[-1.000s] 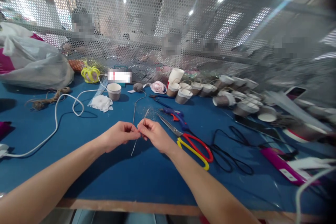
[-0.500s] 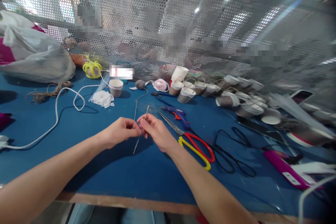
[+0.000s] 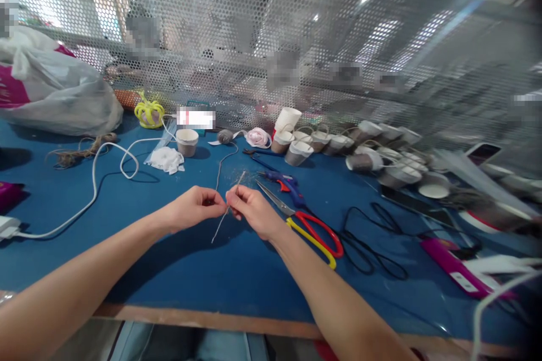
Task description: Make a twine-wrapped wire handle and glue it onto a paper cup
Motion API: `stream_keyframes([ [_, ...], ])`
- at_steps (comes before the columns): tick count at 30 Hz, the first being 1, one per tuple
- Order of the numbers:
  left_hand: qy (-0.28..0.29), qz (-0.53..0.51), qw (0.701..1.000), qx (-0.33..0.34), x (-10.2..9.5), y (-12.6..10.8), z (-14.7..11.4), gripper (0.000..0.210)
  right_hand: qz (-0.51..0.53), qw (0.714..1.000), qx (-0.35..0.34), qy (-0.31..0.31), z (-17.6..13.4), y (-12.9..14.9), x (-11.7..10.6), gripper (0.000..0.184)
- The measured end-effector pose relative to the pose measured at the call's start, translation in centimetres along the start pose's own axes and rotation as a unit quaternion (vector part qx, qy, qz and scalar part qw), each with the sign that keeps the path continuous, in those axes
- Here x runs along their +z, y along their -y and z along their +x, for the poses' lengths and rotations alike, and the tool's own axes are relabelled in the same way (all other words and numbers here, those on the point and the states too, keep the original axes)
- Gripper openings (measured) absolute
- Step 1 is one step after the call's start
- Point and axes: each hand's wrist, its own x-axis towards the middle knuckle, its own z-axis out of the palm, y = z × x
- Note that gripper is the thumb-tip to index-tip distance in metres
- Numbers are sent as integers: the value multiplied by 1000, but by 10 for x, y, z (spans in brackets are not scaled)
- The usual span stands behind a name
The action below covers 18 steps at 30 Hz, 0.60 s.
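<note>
My right hand (image 3: pixel 249 208) pinches a thin, pale wire-like stem (image 3: pixel 219 228), whose ends show above and below the fingers. The stem slants, its lower end toward me. Close beside it, my left hand (image 3: pixel 198 203) is closed, thumb and forefinger together at the stem. Grey yarn (image 3: pixel 219 168) runs from a small ball (image 3: pixel 224 136) to the fingers of my left hand. How the yarn meets the stem is hidden by the fingertips. Scissors (image 3: pixel 292 213) with red and yellow handles lie right of my right hand, near a blue glue gun (image 3: pixel 285 183).
Small white-rimmed cups (image 3: pixel 300 152) crowd the back right. A single cup (image 3: pixel 187 142) stands back left by white crumpled material (image 3: pixel 166 159). A white cable (image 3: pixel 94 180) crosses the left side; a black cord (image 3: pixel 372 237) and magenta power strip (image 3: pixel 451 268) lie right. A perforated screen (image 3: pixel 237 39) stands behind.
The stem has tilted further, its top moving right and its lower end left. My fingertips have drawn slightly apart. The camera view has shifted a little.
</note>
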Motion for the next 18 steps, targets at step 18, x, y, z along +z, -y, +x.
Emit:
stream_keyframes([
  [18, 10, -107, 993, -50, 6, 0, 0, 28, 54, 998, -14, 43, -1, 2, 2, 32],
])
